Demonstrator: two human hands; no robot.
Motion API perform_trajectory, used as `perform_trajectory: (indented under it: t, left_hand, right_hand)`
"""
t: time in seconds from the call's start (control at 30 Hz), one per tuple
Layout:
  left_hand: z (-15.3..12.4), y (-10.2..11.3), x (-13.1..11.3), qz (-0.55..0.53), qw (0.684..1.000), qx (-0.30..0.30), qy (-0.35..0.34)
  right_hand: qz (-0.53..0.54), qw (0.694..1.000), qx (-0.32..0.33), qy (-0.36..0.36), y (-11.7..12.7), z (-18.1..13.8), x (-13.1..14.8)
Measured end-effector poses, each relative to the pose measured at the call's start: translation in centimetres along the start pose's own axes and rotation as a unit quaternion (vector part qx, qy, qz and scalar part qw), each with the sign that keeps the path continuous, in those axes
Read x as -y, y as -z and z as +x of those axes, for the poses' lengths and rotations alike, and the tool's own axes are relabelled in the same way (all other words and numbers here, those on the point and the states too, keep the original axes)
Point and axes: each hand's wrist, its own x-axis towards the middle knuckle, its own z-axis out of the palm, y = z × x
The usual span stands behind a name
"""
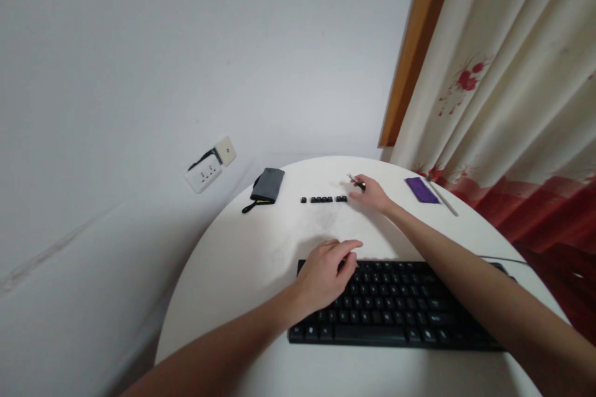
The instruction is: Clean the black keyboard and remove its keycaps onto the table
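Observation:
A black keyboard (410,310) lies on the round white table (261,260) in front of me. My left hand (326,273) rests on the keyboard's upper left corner, fingers loosely curled, holding nothing that I can see. My right hand (370,193) reaches to the far side of the table and is closed on a small thin metal tool (354,180). Just left of that hand, several loose black keycaps (323,199) lie in a row on the tabletop.
A grey pouch (266,187) with a black strap lies at the table's far left. A purple cloth (421,190) and a thin white stick (442,197) lie at the far right. A wall socket (209,165) and a patterned curtain (503,105) stand behind.

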Motion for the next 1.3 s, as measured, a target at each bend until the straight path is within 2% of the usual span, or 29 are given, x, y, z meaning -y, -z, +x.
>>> perform_trajectory:
  t: [0.13, 0.27, 0.33, 0.4, 0.5, 0.63, 0.73, 0.97, 1.2, 1.3]
  left_hand:
    - [0.0, -0.1, 0.2, 0.017, 1.0, 0.0, -0.001]
    - [0.0, -0.2, 0.3, 0.021, 1.0, 0.001, -0.009]
    - [0.0, -0.2, 0.3, 0.022, 1.0, 0.0, -0.011]
    - [0.1, -0.1, 0.2, 0.023, 1.0, 0.003, -0.014]
    - [0.2, 0.0, 0.0, 0.03, 0.999, 0.01, -0.019]
    - [0.5, 0.0, -0.1, 0.027, 0.999, 0.018, -0.036]
    - [0.6, -0.1, -0.2, 0.027, 0.998, 0.023, -0.044]
    - [0.5, -0.2, 0.0, 0.034, 0.997, 0.046, -0.048]
    - [0.5, -0.2, 0.1, 0.042, 0.996, 0.051, -0.052]
    - [0.5, -0.2, 0.1, 0.042, 0.996, 0.049, -0.053]
  right_hand:
    - [0.039, 0.997, -0.067, -0.018, 3.5, -0.2, 1.9]
    - [0.089, 0.991, -0.102, 0.014, 7.4, -3.9, 5.6]
    - [0.081, 0.992, -0.097, 0.017, 8.7, -6.9, 7.5]
    - [0.103, 0.994, -0.047, -0.003, 9.4, -9.9, 8.9]
    - [0.118, 0.993, -0.003, -0.009, 9.3, -13.4, 9.2]
    - [0.14, 0.988, 0.06, 0.002, 7.9, -15.6, 8.0]
    - [0.136, 0.985, 0.103, 0.022, 7.4, -16.2, 7.6]
    - [0.103, 0.983, 0.126, 0.082, 8.0, -16.3, 8.2]
    - [0.099, 0.977, 0.168, 0.08, 7.6, -16.5, 8.1]
    - [0.067, 0.98, 0.163, 0.095, 7.1, -16.5, 8.1]
